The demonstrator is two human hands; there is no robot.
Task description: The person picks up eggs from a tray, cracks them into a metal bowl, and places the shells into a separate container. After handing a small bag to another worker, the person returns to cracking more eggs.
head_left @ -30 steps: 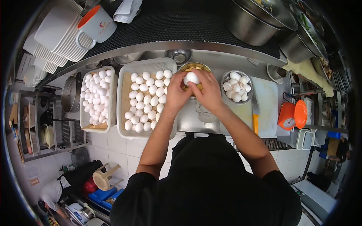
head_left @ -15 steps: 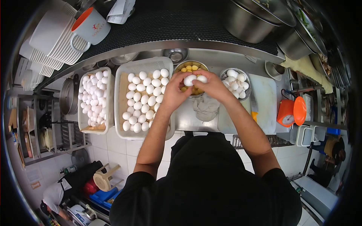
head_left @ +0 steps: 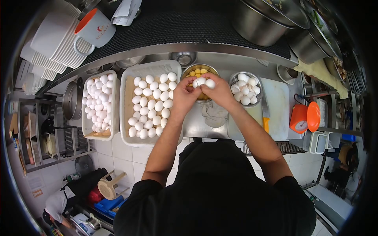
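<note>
Both my hands are over a metal bowl (head_left: 182,74) of egg yolks (head_left: 197,72). My left hand (head_left: 186,95) has its fingers closed on a white egg (head_left: 199,82), whose shell seems to be split. My right hand (head_left: 219,93) also touches that egg and holds a second white egg (head_left: 210,83) close against it. The fingers hide part of both eggs and the lower side of the bowl. Right of my hands is a metal bowl of white eggshells (head_left: 245,90). On my left, loose white eggs (head_left: 151,104) lie in a plastic crate (head_left: 126,74).
Farther left, another crate (head_left: 115,114) is full of eggs. A grey cloth (head_left: 215,114) lies before the yolk bowl. Rightward are a cutting board (head_left: 277,108), a knife (head_left: 265,118) and an orange scale (head_left: 298,118). A shelf edge (head_left: 177,50) overhangs the back. Another person (head_left: 59,202) is at lower left.
My hands have shifted slightly, and the left fingers have moved over the left egg, which now looks split. The knife's orange handle shows more beside my right forearm.
</note>
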